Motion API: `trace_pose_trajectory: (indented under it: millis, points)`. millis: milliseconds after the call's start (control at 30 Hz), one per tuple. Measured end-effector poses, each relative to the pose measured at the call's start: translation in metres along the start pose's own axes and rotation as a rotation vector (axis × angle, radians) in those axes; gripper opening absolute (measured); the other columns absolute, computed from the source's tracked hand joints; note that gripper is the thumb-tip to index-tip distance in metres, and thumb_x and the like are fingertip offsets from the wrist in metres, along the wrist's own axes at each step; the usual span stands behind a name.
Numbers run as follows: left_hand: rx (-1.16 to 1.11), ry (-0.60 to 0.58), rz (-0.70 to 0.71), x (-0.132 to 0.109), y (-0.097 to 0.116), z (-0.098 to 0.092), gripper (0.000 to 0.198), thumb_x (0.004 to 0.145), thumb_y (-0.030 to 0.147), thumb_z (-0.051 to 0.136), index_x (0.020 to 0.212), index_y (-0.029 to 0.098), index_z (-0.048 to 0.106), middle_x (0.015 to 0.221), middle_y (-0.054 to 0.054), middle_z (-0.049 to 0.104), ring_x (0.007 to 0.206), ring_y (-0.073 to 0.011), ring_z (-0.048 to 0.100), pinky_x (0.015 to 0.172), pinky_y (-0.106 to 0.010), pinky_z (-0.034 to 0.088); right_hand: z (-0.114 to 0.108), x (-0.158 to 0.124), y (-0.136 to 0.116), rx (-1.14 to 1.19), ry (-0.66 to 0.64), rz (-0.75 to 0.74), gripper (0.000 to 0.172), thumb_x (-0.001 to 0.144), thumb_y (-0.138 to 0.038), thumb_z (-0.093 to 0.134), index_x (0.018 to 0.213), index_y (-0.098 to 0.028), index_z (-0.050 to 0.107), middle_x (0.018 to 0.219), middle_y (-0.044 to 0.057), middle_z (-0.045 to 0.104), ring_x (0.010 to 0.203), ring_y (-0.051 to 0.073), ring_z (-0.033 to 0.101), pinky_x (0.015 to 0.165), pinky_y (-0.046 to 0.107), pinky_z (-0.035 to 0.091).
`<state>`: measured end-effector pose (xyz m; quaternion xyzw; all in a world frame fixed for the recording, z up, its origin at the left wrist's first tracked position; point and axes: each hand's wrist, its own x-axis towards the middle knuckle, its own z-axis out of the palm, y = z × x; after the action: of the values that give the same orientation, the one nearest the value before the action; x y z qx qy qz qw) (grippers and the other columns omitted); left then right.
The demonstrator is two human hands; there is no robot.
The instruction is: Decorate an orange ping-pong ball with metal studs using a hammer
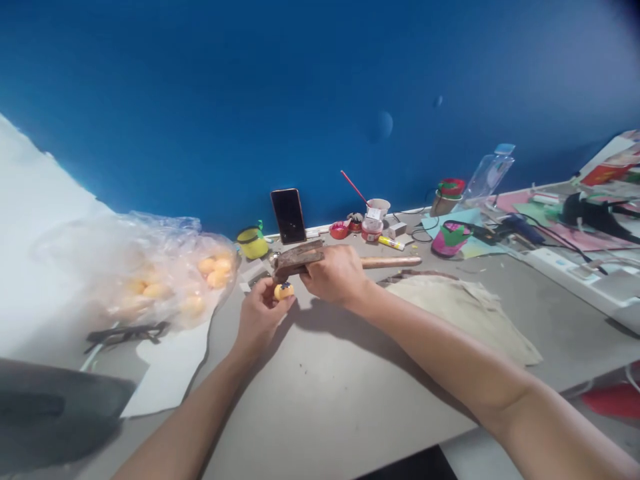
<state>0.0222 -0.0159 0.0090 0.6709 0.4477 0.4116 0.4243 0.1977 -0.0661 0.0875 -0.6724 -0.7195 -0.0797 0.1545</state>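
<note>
My left hand (259,308) pinches a small round yellow ball (283,292) with dark marks on its upper side, low over the table. Wrapped around a hammer (393,262) is my right hand (338,272), gripping it close to the head. The rusty brown metal head points left, just above the yellow ball; whether the two touch I cannot tell. The wooden handle sticks out to the right past my knuckles. Part of the ball is hidden by my left fingers.
Clear plastic bags with several yellow-orange balls (217,270) lie left. Along the blue wall stand a yellow cup (253,243), a phone (289,216) and a white cup (379,207). Beige cloth (445,303) lies right, before a white power strip (585,283). A clear bottle (487,175) leans behind.
</note>
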Motion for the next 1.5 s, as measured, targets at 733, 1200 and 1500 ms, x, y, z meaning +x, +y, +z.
trace_pose_trajectory:
  millis: [733,1200,1500]
  points:
    - [-0.108,0.068,0.051,0.002,-0.008,0.004,0.036,0.067,0.035,0.080,0.092,0.019,0.060,0.080,0.001,0.066,0.069,-0.0133,0.060,0.065,-0.026,0.047,-0.013,-0.006,-0.013,-0.065,-0.064,0.056,0.032,0.095,-0.030,0.050,0.096,-0.016,0.080,0.093,0.017,0.079,0.088,0.029,0.075,0.075,0.035,0.052]
    - [-0.526,-0.190,-0.181,-0.003,0.005,0.003,0.045,0.070,0.026,0.078,0.111,0.018,0.060,0.106,-0.008,0.073,0.072,-0.0137,0.067,0.066,-0.028,0.051,0.016,0.016,0.065,0.004,-0.238,0.300,0.037,0.084,-0.022,0.060,0.119,-0.014,0.066,0.115,0.018,0.074,0.103,0.033,0.071,0.081,0.037,0.053]
    - [-0.525,-0.255,-0.238,0.000,0.000,-0.004,0.037,0.075,0.032,0.077,0.107,0.016,0.069,0.093,-0.006,0.072,0.058,-0.0074,0.051,0.055,-0.022,0.037,0.049,0.017,0.090,0.006,-0.302,0.457,0.039,0.087,-0.041,0.063,0.119,-0.019,0.071,0.118,0.016,0.074,0.109,0.034,0.070,0.087,0.040,0.051]
